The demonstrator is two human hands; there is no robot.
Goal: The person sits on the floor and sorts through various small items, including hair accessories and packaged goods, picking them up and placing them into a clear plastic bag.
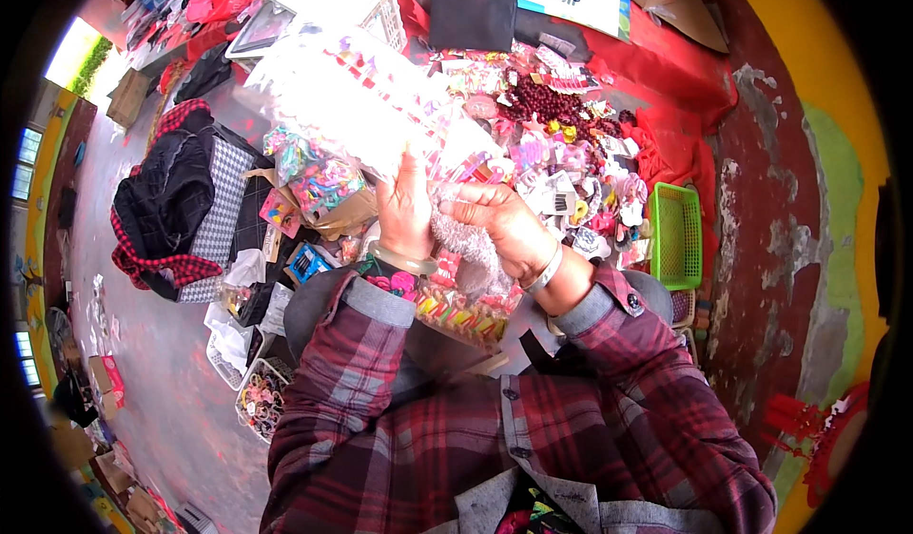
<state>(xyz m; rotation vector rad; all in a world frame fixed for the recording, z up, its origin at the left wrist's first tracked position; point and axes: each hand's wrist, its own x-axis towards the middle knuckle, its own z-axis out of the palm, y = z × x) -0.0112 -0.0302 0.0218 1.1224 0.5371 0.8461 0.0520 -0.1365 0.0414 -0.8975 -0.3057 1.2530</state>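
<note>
My right hand (509, 232) pinches a fuzzy greyish-pink band (468, 241) between thumb and fingers, and the band hangs in a curve toward my lap. Close beside it, my left hand (407, 213) is closed with the thumb pointing up, at the lower edge of a large clear plastic bag (333, 92). What the left fingers grip is hidden. Glare washes out much of the bag, though red and pink pieces show in it. Below the hands stands a box of small packaged goods (461, 313).
Hair accessories and beads (547, 101) are heaped ahead. At right stands a green plastic basket (675, 237) near the peeling wall. Left are a dark jacket (171, 187), bagged colourful bits (328, 184) and a small basket of hair ties (263, 399). A black flat case (473, 6) lies at the back.
</note>
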